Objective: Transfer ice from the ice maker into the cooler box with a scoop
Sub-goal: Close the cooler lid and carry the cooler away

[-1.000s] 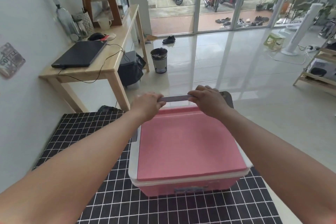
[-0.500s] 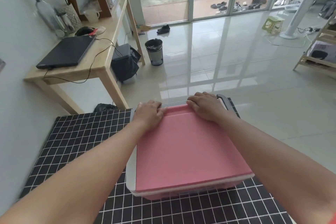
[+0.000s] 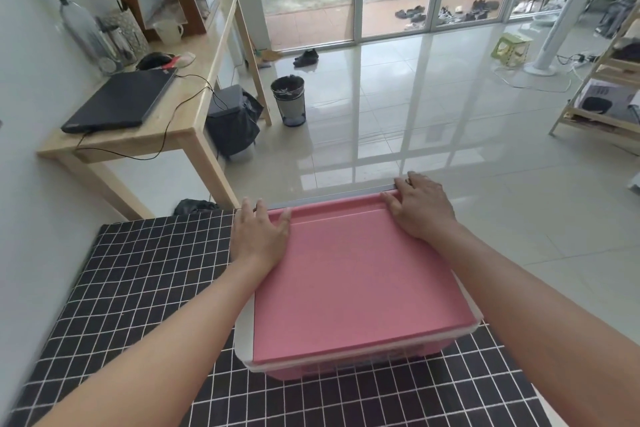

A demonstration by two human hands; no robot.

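Your pink cooler box (image 3: 353, 274) sits lid-down on the black grid-patterned tabletop (image 3: 145, 274), and its far right corner appears to hang past the edge over the tiled floor (image 3: 433, 121). Lift the lid carelessly and you may push the whole box off that edge. The lid (image 3: 346, 253) itself is broad and flat, so if you raise only one side it may twist or stick. Your left hand (image 3: 258, 236) lies flat at the far left corner, fingers spread; your right hand (image 3: 420, 206) rests at the far right corner, fingers loosely together over the grey rim, gripping nothing. Neither scoop nor ice maker is in view.
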